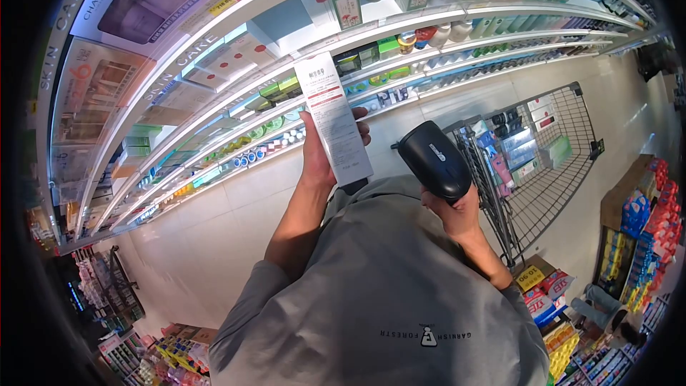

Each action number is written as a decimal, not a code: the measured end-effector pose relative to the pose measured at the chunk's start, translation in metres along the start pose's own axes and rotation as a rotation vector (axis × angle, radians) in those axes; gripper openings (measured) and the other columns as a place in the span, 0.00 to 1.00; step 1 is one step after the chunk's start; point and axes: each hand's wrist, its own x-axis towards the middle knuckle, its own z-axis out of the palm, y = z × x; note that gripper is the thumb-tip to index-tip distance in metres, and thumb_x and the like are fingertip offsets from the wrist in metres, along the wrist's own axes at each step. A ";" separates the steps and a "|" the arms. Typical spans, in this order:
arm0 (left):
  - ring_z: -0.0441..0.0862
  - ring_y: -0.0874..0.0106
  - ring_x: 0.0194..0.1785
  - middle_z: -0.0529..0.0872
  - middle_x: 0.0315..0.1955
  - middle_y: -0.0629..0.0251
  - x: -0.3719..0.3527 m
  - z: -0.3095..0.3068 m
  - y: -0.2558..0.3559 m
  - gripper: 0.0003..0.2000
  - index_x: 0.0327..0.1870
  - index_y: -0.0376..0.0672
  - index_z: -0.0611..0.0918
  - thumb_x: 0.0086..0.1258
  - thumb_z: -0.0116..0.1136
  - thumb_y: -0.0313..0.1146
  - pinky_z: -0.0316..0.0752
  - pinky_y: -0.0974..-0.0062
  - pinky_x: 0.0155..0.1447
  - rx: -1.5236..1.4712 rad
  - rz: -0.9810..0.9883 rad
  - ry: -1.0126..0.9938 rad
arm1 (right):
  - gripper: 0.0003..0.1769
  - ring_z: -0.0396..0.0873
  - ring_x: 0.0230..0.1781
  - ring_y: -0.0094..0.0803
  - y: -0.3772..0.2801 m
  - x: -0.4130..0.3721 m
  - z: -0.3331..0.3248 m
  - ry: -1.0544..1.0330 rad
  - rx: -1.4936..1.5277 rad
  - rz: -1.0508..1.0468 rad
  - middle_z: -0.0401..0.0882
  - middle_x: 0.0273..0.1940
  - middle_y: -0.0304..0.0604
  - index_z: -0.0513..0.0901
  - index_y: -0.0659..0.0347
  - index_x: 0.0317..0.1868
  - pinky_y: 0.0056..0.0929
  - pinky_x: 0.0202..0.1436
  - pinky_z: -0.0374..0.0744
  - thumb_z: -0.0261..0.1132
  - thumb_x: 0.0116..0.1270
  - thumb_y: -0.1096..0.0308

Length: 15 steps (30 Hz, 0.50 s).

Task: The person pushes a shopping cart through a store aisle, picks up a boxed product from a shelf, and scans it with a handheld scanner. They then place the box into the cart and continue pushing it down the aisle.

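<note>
My left hand is wrapped round a tall white box with printed text and a red stripe on the side facing me. Its thumb lies along the near edge, and fingertips show at the far edge. In my right hand is a black handheld barcode scanner, gripped by its handle, most of which is hidden below the head. The scanner's head is to the right of the box, apart from it.
Curved-looking shelves of skin care boxes and bottles run along the front and left. A wire shopping cart holding several packages stands at the right. Stacked goods line the far right; a person is at lower right. Pale floor tiles lie below.
</note>
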 end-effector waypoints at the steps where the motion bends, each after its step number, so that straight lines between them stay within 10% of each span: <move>1: 0.81 0.64 0.44 0.80 0.51 0.53 0.001 0.000 -0.001 0.42 0.63 0.43 0.73 0.70 0.29 0.74 0.78 0.62 0.48 -0.018 0.008 -0.002 | 0.11 0.77 0.28 0.21 0.000 0.000 0.000 0.002 0.006 0.005 0.81 0.30 0.37 0.81 0.66 0.41 0.21 0.32 0.75 0.62 0.57 0.83; 6: 0.77 0.67 0.44 0.77 0.44 0.59 0.009 -0.004 0.001 0.42 0.61 0.38 0.71 0.67 0.40 0.74 0.75 0.68 0.47 -0.177 -0.004 0.052 | 0.17 0.79 0.44 0.23 0.003 -0.004 -0.007 -0.062 0.032 0.090 0.83 0.44 0.38 0.82 0.64 0.51 0.24 0.50 0.75 0.68 0.59 0.81; 9: 0.78 0.66 0.43 0.78 0.42 0.60 0.011 -0.003 0.004 0.36 0.58 0.43 0.74 0.71 0.40 0.70 0.78 0.64 0.49 -0.461 -0.046 0.099 | 0.12 0.77 0.30 0.19 -0.003 -0.004 -0.001 0.015 0.050 0.048 0.81 0.31 0.35 0.81 0.64 0.42 0.19 0.34 0.74 0.62 0.57 0.82; 15: 0.73 0.65 0.43 0.76 0.42 0.56 0.020 -0.042 -0.006 0.31 0.52 0.42 0.76 0.72 0.44 0.66 0.75 0.65 0.52 -0.367 0.037 0.117 | 0.29 0.79 0.48 0.28 -0.025 0.007 -0.009 -0.252 -0.196 -0.104 0.80 0.46 0.42 0.74 0.64 0.59 0.27 0.52 0.75 0.66 0.54 0.85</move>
